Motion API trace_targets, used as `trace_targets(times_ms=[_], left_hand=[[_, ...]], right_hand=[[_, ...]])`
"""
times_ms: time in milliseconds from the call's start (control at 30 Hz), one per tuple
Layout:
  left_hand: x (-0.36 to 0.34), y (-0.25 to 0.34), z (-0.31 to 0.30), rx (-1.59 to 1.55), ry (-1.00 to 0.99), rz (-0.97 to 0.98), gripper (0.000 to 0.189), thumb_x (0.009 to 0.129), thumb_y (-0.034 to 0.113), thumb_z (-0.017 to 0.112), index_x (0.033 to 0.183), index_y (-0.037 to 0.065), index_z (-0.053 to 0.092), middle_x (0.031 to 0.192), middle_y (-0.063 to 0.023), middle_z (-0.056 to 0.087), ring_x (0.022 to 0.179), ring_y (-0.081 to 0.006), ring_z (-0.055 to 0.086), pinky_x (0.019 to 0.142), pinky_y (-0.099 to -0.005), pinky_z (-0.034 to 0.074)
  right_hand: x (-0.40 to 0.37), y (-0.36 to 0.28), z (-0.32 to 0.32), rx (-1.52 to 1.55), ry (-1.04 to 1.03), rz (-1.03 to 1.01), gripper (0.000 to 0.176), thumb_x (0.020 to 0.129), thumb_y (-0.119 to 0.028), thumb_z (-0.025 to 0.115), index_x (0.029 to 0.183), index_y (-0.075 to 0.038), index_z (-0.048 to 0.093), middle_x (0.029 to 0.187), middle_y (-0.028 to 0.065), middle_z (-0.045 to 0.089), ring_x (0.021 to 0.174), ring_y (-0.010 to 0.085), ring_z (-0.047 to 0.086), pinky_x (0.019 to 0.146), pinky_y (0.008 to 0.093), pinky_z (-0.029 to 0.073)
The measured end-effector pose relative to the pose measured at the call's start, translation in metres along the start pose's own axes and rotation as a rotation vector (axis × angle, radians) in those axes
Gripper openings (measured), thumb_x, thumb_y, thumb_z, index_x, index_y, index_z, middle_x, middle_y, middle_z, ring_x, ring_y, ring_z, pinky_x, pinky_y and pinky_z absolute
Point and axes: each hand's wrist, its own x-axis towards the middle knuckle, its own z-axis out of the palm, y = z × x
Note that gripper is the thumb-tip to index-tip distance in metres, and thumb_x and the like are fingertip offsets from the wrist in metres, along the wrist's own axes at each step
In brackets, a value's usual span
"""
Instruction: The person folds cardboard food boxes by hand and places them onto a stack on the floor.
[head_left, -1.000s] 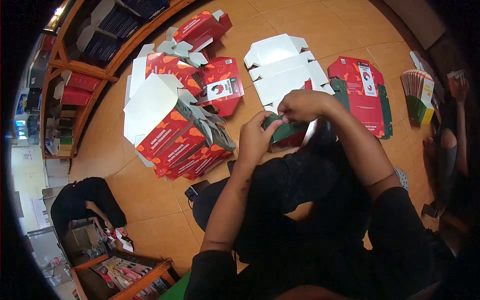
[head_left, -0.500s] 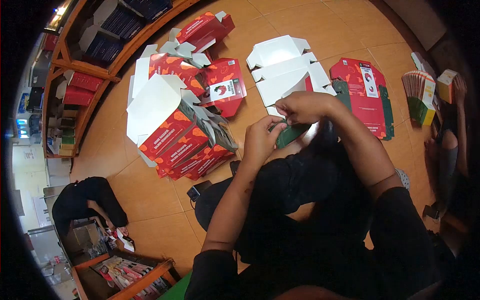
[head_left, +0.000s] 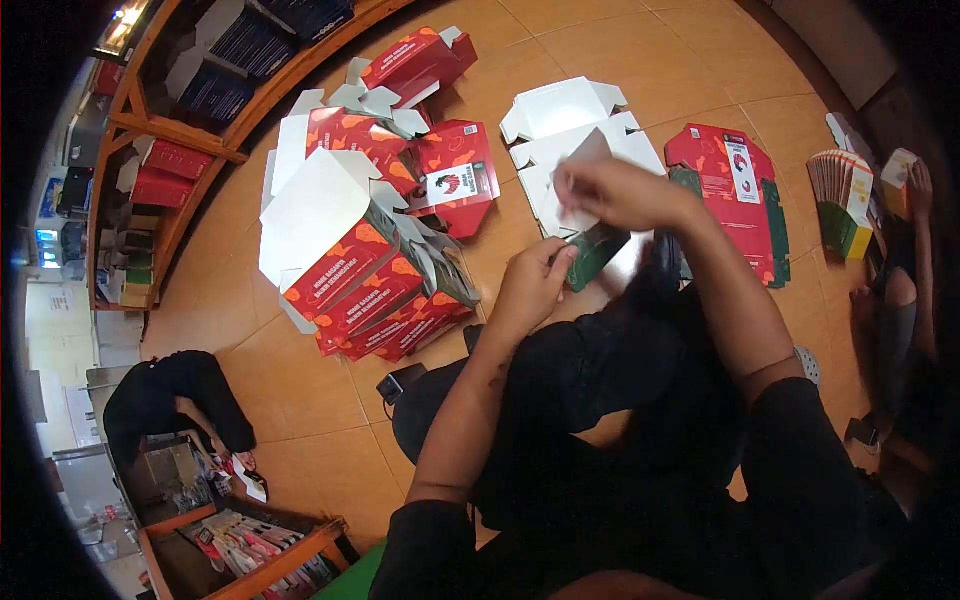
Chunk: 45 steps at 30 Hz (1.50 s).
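In front of me on the floor lies a partly folded cardboard box (head_left: 562, 110), its white inside facing up and a green panel (head_left: 598, 256) at the near end. My left hand (head_left: 535, 285) pinches the left corner of that green panel between thumb and fingers. Over the middle of the box is my right hand (head_left: 625, 195), its fingers curled downward and smeared by motion. A raised flap (head_left: 590, 147) shows just beyond those fingers.
Left of the box stand several red folded boxes (head_left: 345, 270), nested together. To the right lies a flat red box blank (head_left: 715, 205). Farther right, a person's hand (head_left: 918, 188) is by a carton near fanned cartons (head_left: 840, 200). Another person (head_left: 180, 405) bends beside a wooden shelf.
My right hand has lifted away from the left hand and shifted slightly right. A flap now stands up past its fingers. My left hand stays at the green panel's corner.
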Motion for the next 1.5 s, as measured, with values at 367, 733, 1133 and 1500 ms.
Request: trace_targets(times_ms=[367, 733, 1133, 1500], left_hand=[[-0.016, 0.044, -0.036, -0.217, 0.469, 0.335, 0.010, 0.091, 0.008, 0.068, 0.087, 0.000, 0.065, 0.069, 0.0049, 0.057, 0.057, 0.0003, 0.047, 0.050, -0.0169, 0.034], [-0.014, 0.040, -0.049, -0.056, 0.591, 0.172, 0.020, 0.091, 0.016, 0.069, 0.085, -0.003, 0.066, 0.069, 0.0036, 0.058, 0.059, -0.0021, 0.049, 0.052, -0.0195, 0.038], [-0.019, 0.045, -0.043, 0.180, 0.514, 0.414, 0.015, 0.087, 0.012, 0.070, 0.088, -0.003, 0.066, 0.074, -0.0075, 0.060, 0.065, -0.0121, 0.054, 0.057, -0.0258, 0.040], [-0.016, 0.043, -0.042, 0.065, 0.841, 0.426, 0.033, 0.095, 0.012, 0.059, 0.125, -0.001, 0.057, 0.119, -0.0128, 0.062, 0.111, -0.0211, 0.058, 0.096, -0.0329, 0.044]], right_hand=[[0.005, -0.013, -0.012, 0.095, 0.928, -0.320, 0.019, 0.089, -0.019, 0.065, 0.104, -0.009, 0.071, 0.132, 0.0134, 0.047, 0.116, 0.0238, 0.051, 0.094, 0.0370, 0.045], [0.023, -0.016, 0.020, 0.526, 1.015, -0.157, 0.017, 0.088, -0.016, 0.068, 0.096, -0.004, 0.061, 0.129, 0.0140, 0.046, 0.123, 0.0237, 0.048, 0.097, 0.0364, 0.045], [0.018, -0.032, 0.027, 0.236, 0.580, -0.254, 0.020, 0.087, -0.016, 0.069, 0.103, -0.004, 0.067, 0.139, 0.0128, 0.046, 0.124, 0.0266, 0.049, 0.097, 0.0359, 0.046], [0.010, -0.011, 0.003, 0.894, 0.905, -0.008, 0.009, 0.088, -0.011, 0.060, 0.093, -0.005, 0.064, 0.088, -0.0022, 0.060, 0.084, 0.0077, 0.055, 0.076, 0.0233, 0.044]])
